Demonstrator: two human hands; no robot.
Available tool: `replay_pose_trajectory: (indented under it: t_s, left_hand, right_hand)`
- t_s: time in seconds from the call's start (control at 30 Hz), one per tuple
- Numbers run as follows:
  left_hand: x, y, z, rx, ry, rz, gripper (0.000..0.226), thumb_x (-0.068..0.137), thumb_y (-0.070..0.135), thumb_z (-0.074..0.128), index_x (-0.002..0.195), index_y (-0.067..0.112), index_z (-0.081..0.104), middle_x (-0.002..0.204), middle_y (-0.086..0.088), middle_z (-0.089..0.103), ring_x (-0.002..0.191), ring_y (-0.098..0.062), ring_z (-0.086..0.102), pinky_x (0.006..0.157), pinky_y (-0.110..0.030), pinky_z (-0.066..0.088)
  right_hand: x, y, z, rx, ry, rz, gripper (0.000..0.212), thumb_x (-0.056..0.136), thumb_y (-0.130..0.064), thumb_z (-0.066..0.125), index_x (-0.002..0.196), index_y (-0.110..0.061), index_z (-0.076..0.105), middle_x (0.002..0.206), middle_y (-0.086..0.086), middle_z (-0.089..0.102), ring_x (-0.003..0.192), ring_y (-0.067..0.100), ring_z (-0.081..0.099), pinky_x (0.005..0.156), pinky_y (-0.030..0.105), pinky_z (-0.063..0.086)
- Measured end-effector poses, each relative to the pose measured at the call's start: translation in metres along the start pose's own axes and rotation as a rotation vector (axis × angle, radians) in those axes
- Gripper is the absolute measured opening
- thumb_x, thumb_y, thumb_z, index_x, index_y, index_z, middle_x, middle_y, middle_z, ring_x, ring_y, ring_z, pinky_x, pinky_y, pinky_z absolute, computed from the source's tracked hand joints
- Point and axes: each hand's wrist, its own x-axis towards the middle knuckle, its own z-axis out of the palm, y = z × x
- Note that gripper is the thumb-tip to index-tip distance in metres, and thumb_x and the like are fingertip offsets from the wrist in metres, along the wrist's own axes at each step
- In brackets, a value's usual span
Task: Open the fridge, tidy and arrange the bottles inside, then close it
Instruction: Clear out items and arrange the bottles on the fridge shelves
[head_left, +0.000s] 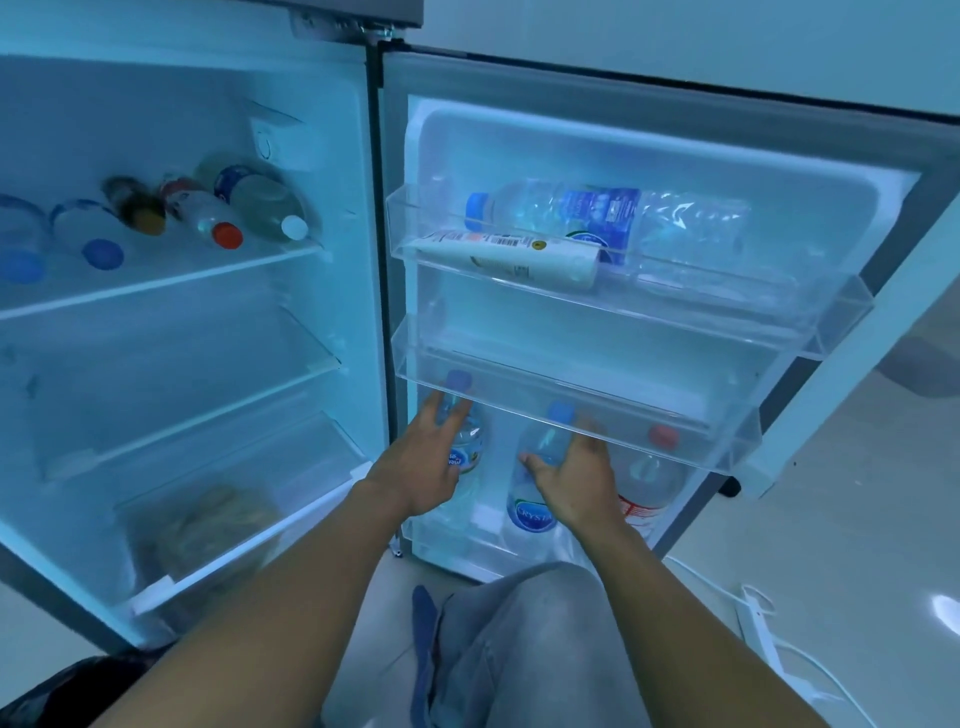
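Head view: the fridge (372, 156) stood open. In the bottom door bin (467, 545) three bottles stood upright, long axes vertical. The left hand (423, 467) curled its fingers round the left bottle (465, 441), just below the neck. The right hand (571, 478) held the middle bottle (535, 499) the same way. The red-capped bottle (652, 478) stood just beside the right hand, untouched, so that hand was nearer. More bottles lay on the top shelf (156, 283).

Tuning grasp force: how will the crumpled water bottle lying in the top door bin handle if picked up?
The crumpled water bottle looks dented and mostly empty, so probably light and apt to cave under squeeze. Lying on its side beside the white tube, it may roll once freed.
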Motion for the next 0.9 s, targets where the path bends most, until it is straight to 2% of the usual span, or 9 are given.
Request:
replay_pose_trajectory:
  t_s: [0.13, 0.27, 0.37, 0.53, 0.7, 0.8, 0.9]
  left_hand:
    - [-0.001, -0.006, 0.005, -0.01, 0.023, 0.012, 0.09, 0.088, 0.015, 0.063, 0.155, 0.032, 0.005, 0.163, -0.006, -0.004, 0.128, -0.035, 0.049, 0.086, -0.03, 0.046]
    - [-0.001, -0.01, 0.007, -0.01, 0.018, 0.021, 0.089, 0.088, 0.014, 0.061, 0.155, 0.034, 0.005, 0.162, -0.005, -0.002, 0.123, -0.033, 0.053, 0.088, -0.033, 0.05]
    - [0.0, -0.009, 0.01, -0.021, 0.033, 0.034, 0.09, 0.086, 0.013, 0.062, 0.154, 0.036, 0.007, 0.161, 0.0, -0.002, 0.117, -0.03, 0.057, 0.082, -0.031, 0.051]
    - [-0.002, -0.009, 0.012, -0.037, 0.025, 0.01, 0.094, 0.083, 0.01, 0.064, 0.154, 0.036, 0.008, 0.161, 0.002, -0.002, 0.122, -0.032, 0.053, 0.077, -0.024, 0.043]
    - [0.0, -0.004, 0.013, -0.031, 0.009, -0.026, 0.095, 0.083, 0.01, 0.065, 0.154, 0.036, 0.007, 0.163, 0.002, -0.007, 0.121, -0.032, 0.055, 0.077, -0.023, 0.041]
    - [0.0, -0.006, 0.009, 0.001, -0.016, -0.011, 0.097, 0.083, 0.011, 0.064, 0.154, 0.038, 0.003, 0.163, 0.002, -0.01, 0.131, -0.031, 0.047, 0.083, -0.027, 0.048]
    - [-0.004, -0.007, 0.005, 0.075, -0.069, -0.018, 0.096, 0.085, 0.015, 0.063, 0.154, 0.039, 0.0, 0.163, 0.001, -0.012, 0.146, -0.029, 0.025, 0.096, -0.04, 0.051]
  right_hand:
    - [0.008, 0.002, 0.009, -0.028, -0.036, 0.002, 0.058, 0.085, -0.042, 0.072, 0.129, -0.017, 0.045, 0.126, 0.009, 0.053, 0.113, 0.032, 0.056, 0.093, 0.033, 0.044]
    - [0.009, 0.001, 0.019, 0.012, -0.032, -0.021, 0.056, 0.084, -0.046, 0.071, 0.128, -0.021, 0.047, 0.122, 0.004, 0.054, 0.108, 0.028, 0.058, 0.09, 0.031, 0.046]
    - [0.013, -0.004, 0.027, -0.002, -0.044, -0.029, 0.054, 0.086, -0.047, 0.069, 0.127, -0.019, 0.046, 0.117, 0.005, 0.055, 0.106, 0.029, 0.059, 0.089, 0.033, 0.047]
    - [0.011, -0.012, 0.039, 0.025, -0.011, -0.085, 0.055, 0.091, -0.042, 0.065, 0.132, -0.016, 0.04, 0.129, 0.008, 0.049, 0.114, 0.032, 0.056, 0.094, 0.036, 0.045]
    - [0.013, -0.012, 0.04, 0.024, -0.021, -0.096, 0.055, 0.093, -0.042, 0.063, 0.134, -0.016, 0.037, 0.131, 0.009, 0.047, 0.117, 0.033, 0.055, 0.095, 0.036, 0.044]
    - [0.012, -0.01, 0.039, 0.1, -0.041, -0.116, 0.055, 0.094, -0.035, 0.063, 0.138, -0.019, 0.035, 0.138, 0.005, 0.043, 0.126, 0.026, 0.048, 0.1, 0.03, 0.037]
    - [0.007, -0.007, 0.041, 0.152, -0.087, -0.104, 0.057, 0.095, -0.025, 0.061, 0.143, -0.019, 0.03, 0.147, 0.004, 0.036, 0.136, 0.022, 0.038, 0.104, 0.024, 0.029]
